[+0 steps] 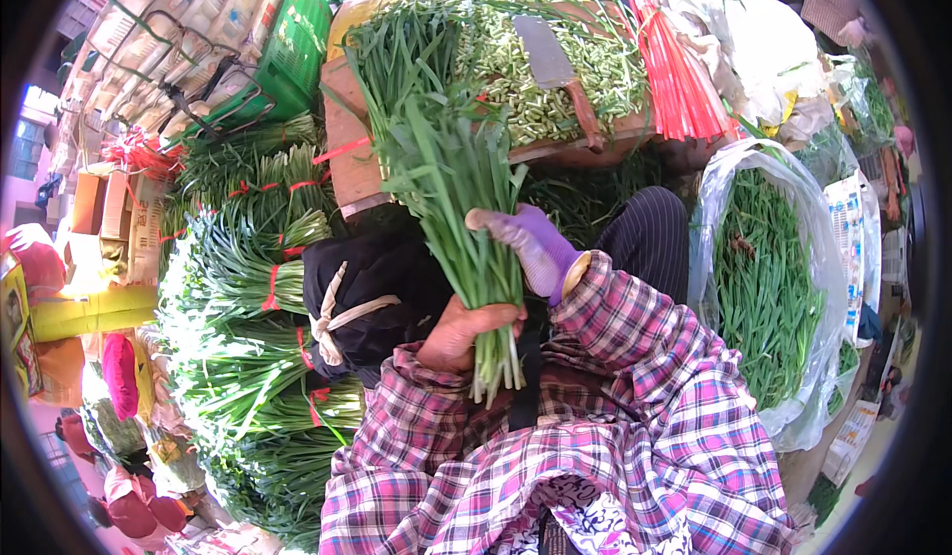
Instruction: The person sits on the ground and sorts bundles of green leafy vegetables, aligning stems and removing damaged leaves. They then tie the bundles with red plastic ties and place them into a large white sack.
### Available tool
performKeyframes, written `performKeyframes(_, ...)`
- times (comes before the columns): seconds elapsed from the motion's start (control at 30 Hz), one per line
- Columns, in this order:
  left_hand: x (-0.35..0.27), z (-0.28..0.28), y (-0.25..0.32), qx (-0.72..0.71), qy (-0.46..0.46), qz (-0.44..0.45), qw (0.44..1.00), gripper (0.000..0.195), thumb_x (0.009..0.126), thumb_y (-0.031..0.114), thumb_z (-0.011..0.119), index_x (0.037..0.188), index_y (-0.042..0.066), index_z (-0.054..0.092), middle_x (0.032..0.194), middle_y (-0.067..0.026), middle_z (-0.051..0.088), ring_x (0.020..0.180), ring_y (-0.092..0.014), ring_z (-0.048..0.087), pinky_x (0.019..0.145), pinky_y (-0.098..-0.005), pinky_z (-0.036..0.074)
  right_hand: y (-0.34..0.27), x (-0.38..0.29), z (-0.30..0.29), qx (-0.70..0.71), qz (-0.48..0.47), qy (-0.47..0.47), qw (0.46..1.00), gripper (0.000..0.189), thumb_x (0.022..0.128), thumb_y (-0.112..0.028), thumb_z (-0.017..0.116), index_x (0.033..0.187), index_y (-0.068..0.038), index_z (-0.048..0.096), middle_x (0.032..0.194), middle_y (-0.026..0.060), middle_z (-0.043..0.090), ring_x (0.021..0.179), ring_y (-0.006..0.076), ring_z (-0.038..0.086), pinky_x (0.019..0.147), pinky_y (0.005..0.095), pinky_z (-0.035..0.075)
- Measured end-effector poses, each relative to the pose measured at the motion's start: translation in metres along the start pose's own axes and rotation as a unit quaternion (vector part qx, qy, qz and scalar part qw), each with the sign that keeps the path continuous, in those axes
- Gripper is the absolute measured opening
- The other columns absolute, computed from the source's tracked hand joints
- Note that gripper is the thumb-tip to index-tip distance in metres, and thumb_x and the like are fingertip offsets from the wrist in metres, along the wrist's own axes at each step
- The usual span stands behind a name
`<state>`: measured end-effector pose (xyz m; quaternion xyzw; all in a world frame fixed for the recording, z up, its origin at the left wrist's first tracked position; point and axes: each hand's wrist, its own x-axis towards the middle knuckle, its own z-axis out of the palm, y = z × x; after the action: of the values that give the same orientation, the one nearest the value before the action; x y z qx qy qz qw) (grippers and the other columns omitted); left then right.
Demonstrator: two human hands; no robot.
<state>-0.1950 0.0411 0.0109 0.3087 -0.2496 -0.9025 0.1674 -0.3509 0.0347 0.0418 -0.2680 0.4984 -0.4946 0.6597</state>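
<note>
Both my hands are closed around one loose bunch of Chinese chives point(454, 175), held above my lap. My bare left hand point(476, 328) grips it low, with the pale cut stems sticking out below the fist. Higher up, my right hand point(532, 246) in a purple glove with soiled fingertips wraps the bunch from the right side. The leaves point away from me, over the near edge of a wooden board point(349, 108). More chives point(409, 42) lie on that board, beside a heap of chopped stem pieces point(491, 101). A cleaver point(547, 53) with a wooden handle rests on the heap.
Tied bundles of chives point(245, 280) with red bands are stacked at my left. Red plastic strips point(680, 79) hang right of the board. A clear plastic bag point(825, 347) of loose greens stands at my right. A green crate point(297, 56) is at the far left.
</note>
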Motion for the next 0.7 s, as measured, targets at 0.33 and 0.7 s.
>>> performKeyframes(0.33, 0.005, 0.016, 0.007, 0.125, -0.145, -0.039, 0.981, 0.029, 0.068, 0.006, 0.065, 0.095, 0.000, 0.055, 0.076, -0.0076, 0.058, 0.063, -0.015, 0.056, 0.057, -0.0262, 0.044, -0.045, 0.033, -0.085, 0.104, -0.167, 0.164, 0.967, 0.028, 0.084, -0.024, 0.053, 0.100, -0.002, 0.060, 0.090, 0.0041, 0.062, 0.076, 0.0152, 0.058, 0.073, 0.0287, 0.047)
performKeyframes(0.7, 0.023, 0.024, 0.079, -0.275, -0.357, 0.033, 0.892, 0.029, 0.076, 0.013, 0.059, 0.101, 0.000, 0.052, 0.069, -0.0013, 0.051, 0.056, -0.011, 0.049, 0.052, -0.0265, 0.040, -0.108, 0.013, -0.259, 0.074, -0.284, 0.472, 0.831, 0.027, 0.086, -0.023, 0.055, 0.108, -0.008, 0.056, 0.098, 0.0036, 0.061, 0.086, 0.0140, 0.059, 0.072, 0.0217, 0.047)
